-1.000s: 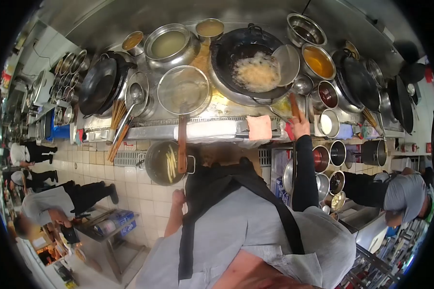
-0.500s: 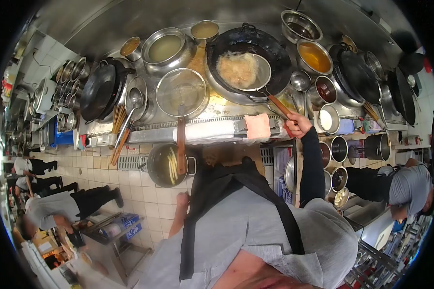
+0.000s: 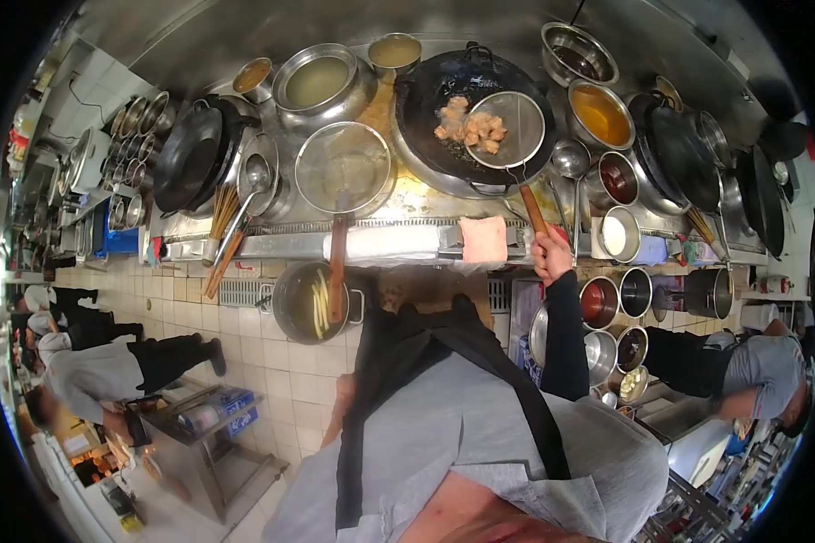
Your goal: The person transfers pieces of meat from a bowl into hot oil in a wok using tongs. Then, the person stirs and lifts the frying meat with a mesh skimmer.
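Observation:
My right hand (image 3: 552, 255) is closed round the wooden handle of a mesh strainer (image 3: 521, 109). The strainer's round head lies inside a large black wok (image 3: 417, 109). Browned food pieces (image 3: 484, 133) sit partly in the mesh, with a few beside it in the wok. My left hand (image 3: 344, 389) hangs low beside the apron, below a pot (image 3: 290, 308) with pale yellow strips; its fingers cannot be made out. A second strainer (image 3: 344, 167) with a wooden handle rests at the counter's front, left of the wok.
Behind the counter's front edge are a big steel pot (image 3: 296, 113) and a bowl of orange liquid (image 3: 616, 118). A ladle (image 3: 570, 158) lies right of the wok. More woks (image 3: 186, 163) stand left. People (image 3: 100, 371) (image 3: 761, 362) are at both sides.
The strainer moved left through the wok and then back right, with its mesh now over the food. Bubbling foam round the food has gone, so separate pieces show.

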The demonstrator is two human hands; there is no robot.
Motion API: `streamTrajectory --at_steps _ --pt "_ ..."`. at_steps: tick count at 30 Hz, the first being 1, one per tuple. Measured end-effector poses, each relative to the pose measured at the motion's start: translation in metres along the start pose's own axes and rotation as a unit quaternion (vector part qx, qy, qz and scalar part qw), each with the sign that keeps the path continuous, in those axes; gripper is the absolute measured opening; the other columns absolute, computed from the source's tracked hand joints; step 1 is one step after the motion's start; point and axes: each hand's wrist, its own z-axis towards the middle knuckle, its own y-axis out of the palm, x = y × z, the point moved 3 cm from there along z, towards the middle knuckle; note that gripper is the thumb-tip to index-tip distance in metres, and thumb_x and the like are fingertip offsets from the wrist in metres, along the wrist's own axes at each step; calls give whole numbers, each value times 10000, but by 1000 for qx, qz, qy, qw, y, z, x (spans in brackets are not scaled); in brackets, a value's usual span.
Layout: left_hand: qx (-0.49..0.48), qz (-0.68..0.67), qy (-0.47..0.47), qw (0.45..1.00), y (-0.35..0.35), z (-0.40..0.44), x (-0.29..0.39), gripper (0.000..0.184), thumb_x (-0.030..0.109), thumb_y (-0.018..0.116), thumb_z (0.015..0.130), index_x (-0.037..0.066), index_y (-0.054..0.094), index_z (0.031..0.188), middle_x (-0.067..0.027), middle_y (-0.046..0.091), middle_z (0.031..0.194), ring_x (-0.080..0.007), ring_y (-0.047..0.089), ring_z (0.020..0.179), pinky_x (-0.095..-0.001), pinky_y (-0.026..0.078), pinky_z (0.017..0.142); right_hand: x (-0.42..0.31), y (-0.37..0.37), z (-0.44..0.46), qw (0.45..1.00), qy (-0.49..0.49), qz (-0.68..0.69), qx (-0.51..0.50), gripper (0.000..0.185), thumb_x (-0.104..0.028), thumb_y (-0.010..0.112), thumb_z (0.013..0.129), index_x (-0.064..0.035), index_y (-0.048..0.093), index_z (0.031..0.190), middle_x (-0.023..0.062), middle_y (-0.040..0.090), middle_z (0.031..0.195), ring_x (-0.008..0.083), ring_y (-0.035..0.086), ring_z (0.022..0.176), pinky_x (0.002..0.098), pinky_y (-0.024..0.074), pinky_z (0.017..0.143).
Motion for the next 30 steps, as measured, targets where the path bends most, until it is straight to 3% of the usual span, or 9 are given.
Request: streamTrajectory --at_steps 4,5,8,9,10,12,15,19,30 --pt "-22 -14 49 998 -20 4 28 183 215 592 876 100 716 944 -184 697 760 -402 688 725 -510 550 643 -9 -9 35 994 -75 -72 33 426 -126 552 992 -119 500 1415 -6 506 675 43 323 397 237 187 315" --pt "-17 13 59 998 -23 10 29 179 210 599 872 92 715 940 -184 697 759 -398 685 719 -507 550 643 -8 -8 46 982 -123 -138 50 444 -134 582 962 -47 545 1395 3 552 733 75 465 515 251 352 425" --pt "-6 82 86 993 -22 23 36 172 198 619 858 67 708 926 -185 692 751 -387 678 705 -498 548 644 -17 5 66 943 -235 -228 55 457 -152 571 987 -50 517 1430 48 612 848 95 545 608 238 423 526" --pt "-1 97 90 991 -21 27 36 172 195 623 853 59 704 920 -186 688 747 -383 675 702 -494 546 643 -29 10 58 932 -235 -270 53 474 -152 579 978 -42 512 1433 108 677 1029 193 646 822 286 499 743" --pt "4 113 94 989 -25 31 41 172 191 628 848 50 699 915 -187 685 742 -378 673 699 -490 544 642 -33 14 59 897 -286 -327 77 479 -152 575 978 -40 503 1438 128 680 1076 227 656 868 307 502 776" --pt "-13 -57 -13 998 -32 33 44 163 187 631 841 43 687 893 -190 683 744 -372 675 706 -490 538 642 -41 22 61 807 -379 -436 124 491 -153 566 979 -36 484 1448 169 687 1171 296 675 958 350 510 844" --pt "5 -177 -90 980 -29 33 41 142 179 637 837 43 673 856 -191 682 741 -368 678 700 -491 533 631 -59 41 36 826 -301 -456 140 494 -162 549 984 -51 469 1459 229 664 1228 349 669 1069 384 501 901" --pt "7 94 70 993 -18 29 29 159 206 644 843 51 657 812 -189 673 716 -380 680 690 -499 525 612 -48 51 19 794 -386 -447 142 520 -159 535 945 -127 476 1460 308 656 1113 483 631 1026 507 504 890" --pt "-116 77 84 987 62 35 -50 194 242 593 866 92 715 873 -185 699 780 -396 689 749 -484 536 636 -37 50 1 766 -284 -565 118 554 -193 547 957 -163 426 1496 322 656 1009 499 632 944 541 496 824"
